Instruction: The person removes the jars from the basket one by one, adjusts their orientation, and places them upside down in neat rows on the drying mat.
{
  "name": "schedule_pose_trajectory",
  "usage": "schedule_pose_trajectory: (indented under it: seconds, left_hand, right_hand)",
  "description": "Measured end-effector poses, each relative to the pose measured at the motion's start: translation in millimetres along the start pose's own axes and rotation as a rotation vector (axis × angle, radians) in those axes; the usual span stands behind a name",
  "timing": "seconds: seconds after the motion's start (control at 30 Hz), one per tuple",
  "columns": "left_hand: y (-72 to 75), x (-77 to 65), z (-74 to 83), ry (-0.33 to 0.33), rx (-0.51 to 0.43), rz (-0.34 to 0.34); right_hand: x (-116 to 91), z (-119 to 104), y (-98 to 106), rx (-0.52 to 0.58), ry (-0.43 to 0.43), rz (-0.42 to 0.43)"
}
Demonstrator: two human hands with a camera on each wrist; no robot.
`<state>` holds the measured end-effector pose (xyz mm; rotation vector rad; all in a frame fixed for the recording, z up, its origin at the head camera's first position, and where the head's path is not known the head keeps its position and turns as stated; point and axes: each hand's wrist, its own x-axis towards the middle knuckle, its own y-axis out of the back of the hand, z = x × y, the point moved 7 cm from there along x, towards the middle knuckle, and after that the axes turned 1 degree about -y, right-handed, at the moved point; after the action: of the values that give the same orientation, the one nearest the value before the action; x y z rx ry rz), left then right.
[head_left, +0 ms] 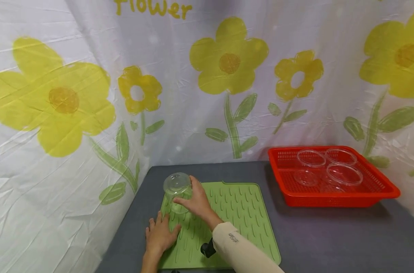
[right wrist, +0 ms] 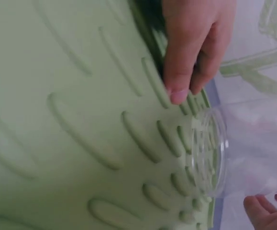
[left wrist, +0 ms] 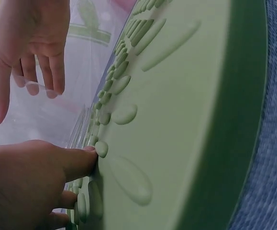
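A clear cup (head_left: 177,186) stands upside down on the far left corner of a green ribbed mat (head_left: 237,206). My right hand (head_left: 189,198) holds the cup, thumb at the front and fingers round its far side. In the right wrist view the cup (right wrist: 210,153) sits rim-down on the mat (right wrist: 71,96), with my right fingertips (right wrist: 267,216) beside it. My left hand (head_left: 161,232) lies flat on the mat's left edge, just in front of the cup. The left wrist view shows its thumb (left wrist: 78,160) pressing on the mat (left wrist: 186,96).
A red plastic basket (head_left: 333,197) with several clear round dishes (head_left: 343,173) stands at the right back of the dark grey table (head_left: 329,239). A flowered white curtain (head_left: 73,113) closes off the back and left side.
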<state>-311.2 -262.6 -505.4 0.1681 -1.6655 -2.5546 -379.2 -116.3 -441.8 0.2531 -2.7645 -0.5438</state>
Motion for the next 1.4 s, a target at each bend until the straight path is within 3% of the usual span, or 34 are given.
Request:
schedule_pose_trajectory:
  seconds: [0.23,0.97,1.4]
  left_hand:
    - [-6.3,1.2,-0.7,0.009,-0.012,-0.023]
    - [-12.0,2.9,2.4,-0.008,0.023,-0.03]
    - [-4.8,7.0,-0.7,-0.03,0.058,-0.018]
  right_hand:
    - [1.9,4.9,-1.0,-0.042,-0.07,-0.032]
    - [-1.0,9.9,17.2,-0.127,-0.1,-0.099]
    - [-21.2,7.4,35.9,-0.018,-0.012,-0.103]
